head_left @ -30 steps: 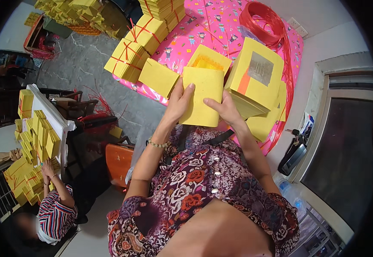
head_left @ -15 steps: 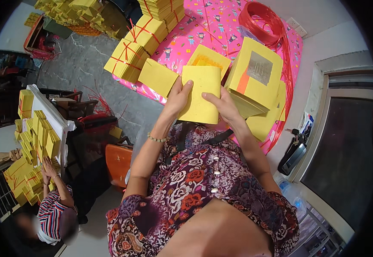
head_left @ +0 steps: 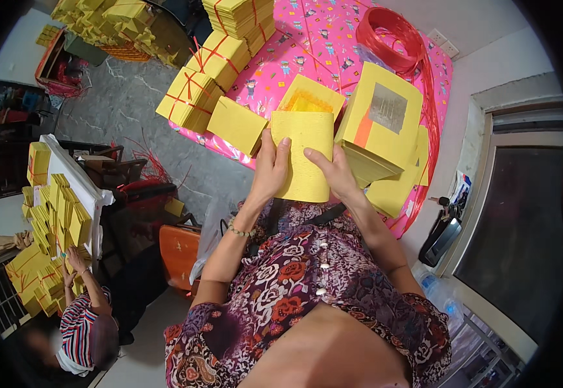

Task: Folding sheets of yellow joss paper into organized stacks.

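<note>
Head view, looking down: both hands hold a yellow paper stack (head_left: 306,154) upright in front of the chest, above the near edge of the counter (head_left: 307,58) with its pink patterned cover. The left hand (head_left: 270,169) clasps the stack's left edge, its fingers (head_left: 283,150) pressed together and laid flat on the face; the right hand (head_left: 335,173) grips the lower right corner, thumb stretched across the face toward the left fingers, the other fingers curled behind and hidden. Just beyond the fingertips lies a loose yellow sheet pile (head_left: 310,98); to the right of the right-hand fingers stands a taller yellow stack with a silver square (head_left: 385,115); left of the left-hand fingers sits a flat yellow wad (head_left: 237,124), and farther on, tied bundles (head_left: 192,98) bound with red string. A red string coil (head_left: 391,33) lies well beyond. The step in hand looks like squaring a counted stack; the next move probably calls for an even grip on both edges so no sheets slip as it goes down. At lower left another person's hand (head_left: 73,258) works at separate yellow piles.
</note>
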`<state>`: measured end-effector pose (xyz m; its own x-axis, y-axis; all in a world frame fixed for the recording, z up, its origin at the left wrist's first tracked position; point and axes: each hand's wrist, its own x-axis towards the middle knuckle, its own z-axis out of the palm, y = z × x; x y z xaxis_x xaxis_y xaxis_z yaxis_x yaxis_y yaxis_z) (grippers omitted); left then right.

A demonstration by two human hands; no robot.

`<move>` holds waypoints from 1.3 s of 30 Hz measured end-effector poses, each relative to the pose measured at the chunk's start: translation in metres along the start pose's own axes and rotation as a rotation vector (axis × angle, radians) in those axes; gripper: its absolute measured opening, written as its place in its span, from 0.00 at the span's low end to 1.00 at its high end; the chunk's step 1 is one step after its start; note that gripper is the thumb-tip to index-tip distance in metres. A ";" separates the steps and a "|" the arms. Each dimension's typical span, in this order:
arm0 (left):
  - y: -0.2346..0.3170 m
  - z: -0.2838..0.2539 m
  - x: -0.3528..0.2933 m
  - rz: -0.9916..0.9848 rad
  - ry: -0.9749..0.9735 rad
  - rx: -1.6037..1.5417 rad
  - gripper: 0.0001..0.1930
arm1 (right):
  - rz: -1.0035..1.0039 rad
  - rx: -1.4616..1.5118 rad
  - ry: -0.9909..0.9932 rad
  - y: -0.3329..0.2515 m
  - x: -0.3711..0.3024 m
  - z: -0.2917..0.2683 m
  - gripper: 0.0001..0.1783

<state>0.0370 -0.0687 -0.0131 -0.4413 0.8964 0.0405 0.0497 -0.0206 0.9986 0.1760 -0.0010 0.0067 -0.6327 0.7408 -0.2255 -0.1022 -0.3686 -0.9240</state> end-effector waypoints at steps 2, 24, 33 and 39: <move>0.002 -0.001 -0.001 0.016 0.001 -0.016 0.17 | -0.009 0.017 -0.003 -0.001 -0.001 0.002 0.22; 0.009 -0.008 -0.016 0.036 0.036 -0.174 0.11 | -0.186 -0.032 0.107 -0.010 0.010 0.004 0.13; 0.000 -0.022 -0.018 -0.006 0.044 -0.200 0.10 | -0.152 -0.104 0.088 -0.010 0.008 -0.001 0.11; -0.004 -0.035 -0.016 -0.027 -0.007 -0.054 0.10 | 0.022 -0.133 -0.039 0.002 0.002 -0.005 0.14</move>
<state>0.0124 -0.0984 -0.0169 -0.4353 0.9002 0.0136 -0.0107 -0.0203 0.9997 0.1783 0.0030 0.0030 -0.6632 0.7102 -0.2360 0.0128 -0.3046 -0.9524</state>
